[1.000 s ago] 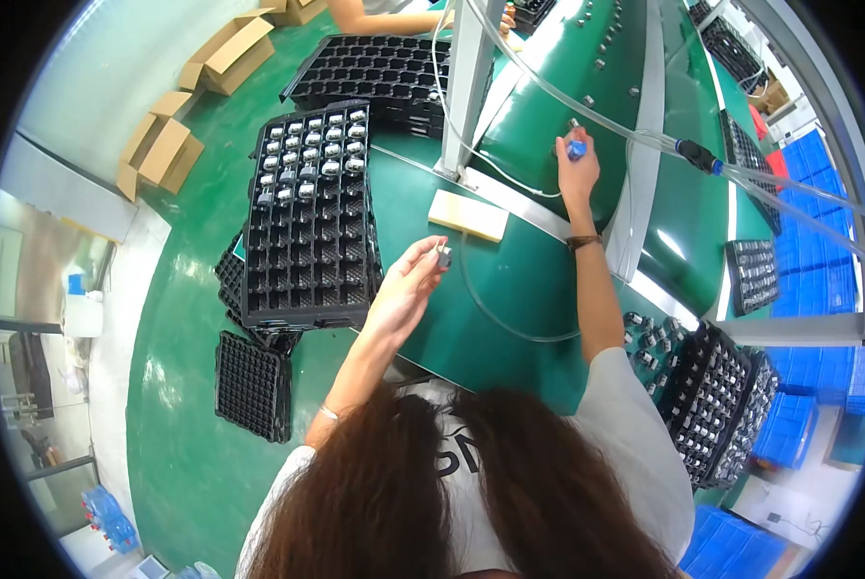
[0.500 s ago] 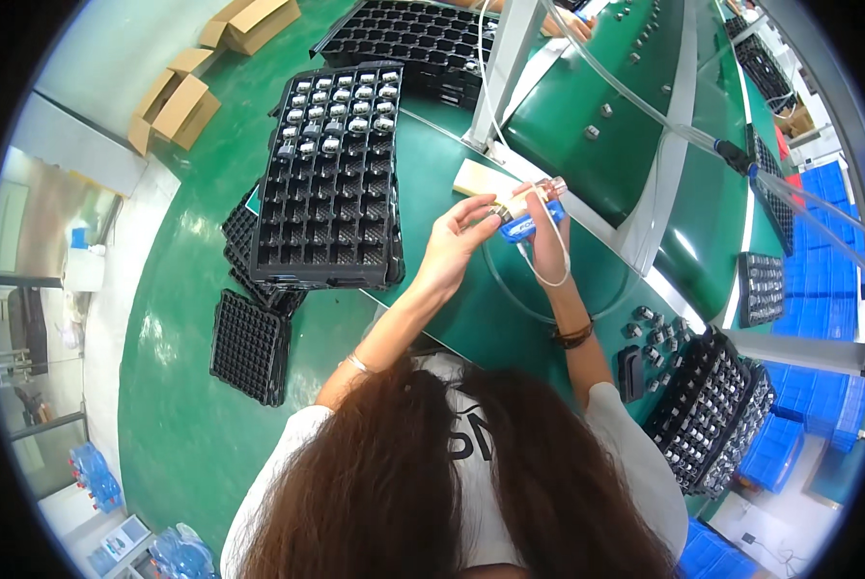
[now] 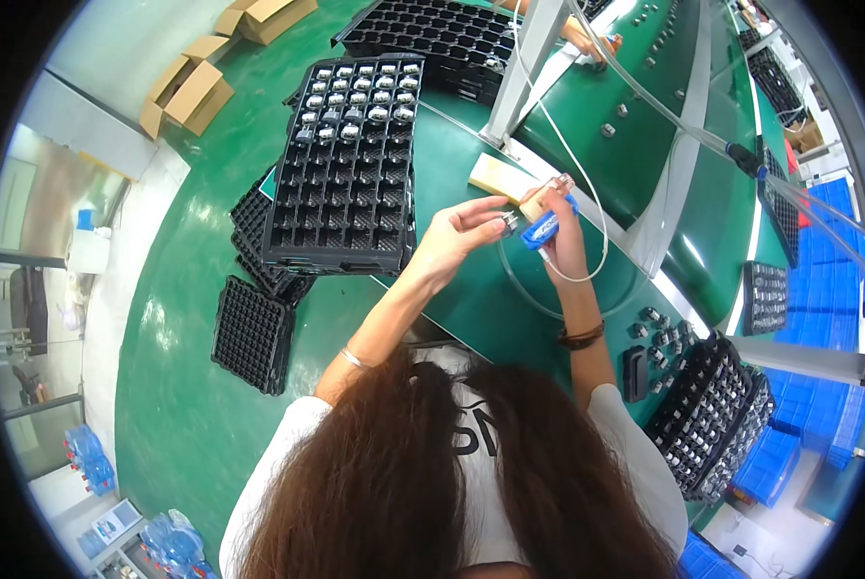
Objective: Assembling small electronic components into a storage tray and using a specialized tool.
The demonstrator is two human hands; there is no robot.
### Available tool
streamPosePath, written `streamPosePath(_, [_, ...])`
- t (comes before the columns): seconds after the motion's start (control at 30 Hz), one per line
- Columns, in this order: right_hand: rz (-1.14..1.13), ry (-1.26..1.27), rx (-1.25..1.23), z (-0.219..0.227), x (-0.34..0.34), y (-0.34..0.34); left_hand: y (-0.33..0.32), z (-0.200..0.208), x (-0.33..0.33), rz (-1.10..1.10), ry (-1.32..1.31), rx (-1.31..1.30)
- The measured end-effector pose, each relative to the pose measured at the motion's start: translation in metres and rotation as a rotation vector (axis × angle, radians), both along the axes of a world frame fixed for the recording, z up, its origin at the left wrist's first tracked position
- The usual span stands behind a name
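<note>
My left hand (image 3: 452, 241) pinches a small silvery metal part (image 3: 509, 223) between thumb and fingertips, above the green worktop. Just to the right, my right hand (image 3: 570, 236) is wrapped round a blue handheld tool (image 3: 543, 230) with a thin pale hose (image 3: 605, 232) curving from it. A small cream-coloured piece (image 3: 534, 204) shows beside the right fingers; whether it is held or belongs to the tool I cannot make out. The metal part sits close to the tool, with a small gap. Behind both hands a pale yellow block (image 3: 495, 177) lies on the worktop.
A black compartment tray (image 3: 341, 183), partly filled with metal parts, lies left of my hands; more black trays (image 3: 432, 39) stand behind. Loose parts (image 3: 659, 338) and a filled tray (image 3: 698, 405) are at right. Beyond a metal post (image 3: 524, 72), a green conveyor (image 3: 635, 116) carries parts near another person's hand (image 3: 582, 39).
The blue tool has tilted steeper and shifted slightly right, and its hose has swung outward to the right. The metal part now stands a little apart from the tool. The whole view has shifted slightly.
</note>
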State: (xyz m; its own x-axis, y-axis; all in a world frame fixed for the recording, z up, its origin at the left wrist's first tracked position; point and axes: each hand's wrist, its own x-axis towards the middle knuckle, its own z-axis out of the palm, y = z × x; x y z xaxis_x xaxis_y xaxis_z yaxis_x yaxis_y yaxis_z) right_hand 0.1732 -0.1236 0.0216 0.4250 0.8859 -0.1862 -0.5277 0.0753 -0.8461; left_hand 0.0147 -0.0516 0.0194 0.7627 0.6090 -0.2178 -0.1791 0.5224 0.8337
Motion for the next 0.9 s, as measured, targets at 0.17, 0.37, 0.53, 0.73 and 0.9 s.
streamPosePath(0.17, [0.0, -0.114, -0.014, -0.001, -0.003, -0.005, -0.005, 0.004, 0.002, 0.017, 0.037, 0.093])
streamPosePath(0.37, [-0.012, -0.347, 0.086, 0.0, -0.018, -0.004, -0.006, -0.002, 0.002, 0.084, 0.006, 0.093])
streamPosePath(0.53, [-0.158, -0.835, 0.079, -0.017, -0.001, 0.02, -0.008, 0.002, -0.002, 0.283, 0.064, 0.356])
streamPosePath(0.73, [-0.254, -1.308, -0.238, -0.028, 0.011, 0.045, 0.071, 0.05, -0.052, 0.376, 0.526, 0.96])
streamPosePath(0.9, [-0.268, -1.277, -0.247, -0.02, 0.009, 0.048, 0.15, 0.033, -0.092, 0.494, 0.9, 1.591])
